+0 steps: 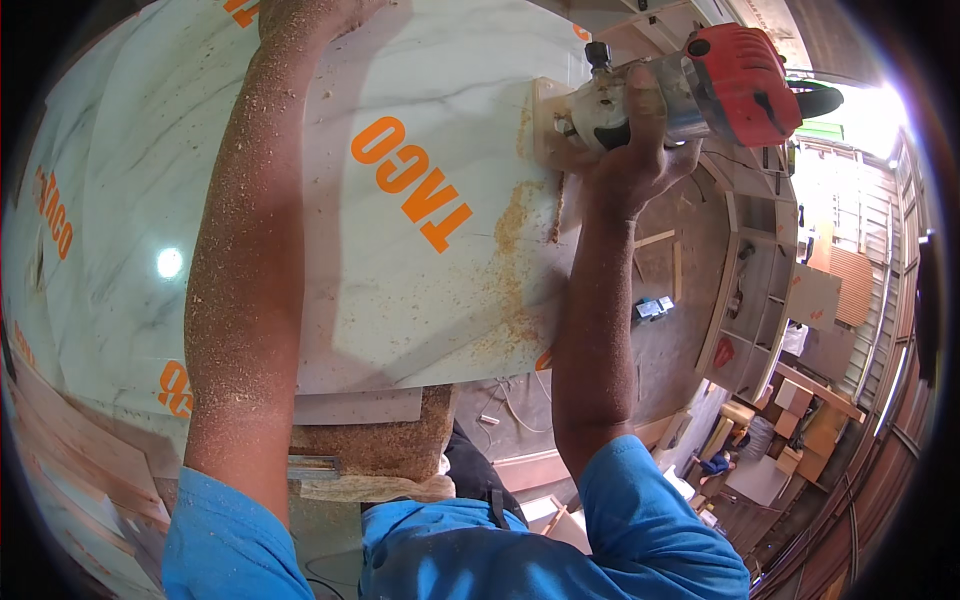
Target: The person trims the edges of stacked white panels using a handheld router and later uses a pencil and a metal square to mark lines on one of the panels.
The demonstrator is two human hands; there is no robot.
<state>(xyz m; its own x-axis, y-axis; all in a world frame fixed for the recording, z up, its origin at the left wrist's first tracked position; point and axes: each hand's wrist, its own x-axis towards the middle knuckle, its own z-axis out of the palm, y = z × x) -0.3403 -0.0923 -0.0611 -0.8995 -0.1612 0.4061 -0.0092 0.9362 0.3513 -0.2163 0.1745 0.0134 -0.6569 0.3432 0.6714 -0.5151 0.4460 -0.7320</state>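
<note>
My right hand point(645, 155) grips a red and silver handheld power router point(735, 85), its base standing on the right edge of a white marble-patterned panel point(420, 300) with orange printed lettering. Pale sawdust point(515, 250) is scattered beside a cut strip along that edge, below the tool. My left hand point(315, 20) is at the far top of the picture on the panel, its fingers mostly cut off by the frame. Shavings cling to my left forearm.
Timber boards point(90, 430) lie at lower left. Shelved carcasses point(755, 300), stacked sheets point(800, 410) and a corrugated wall line the right side. Cords point(515, 410) and a small dark device point(652, 308) are on the grey floor. Another person point(715, 465) is far off at lower right.
</note>
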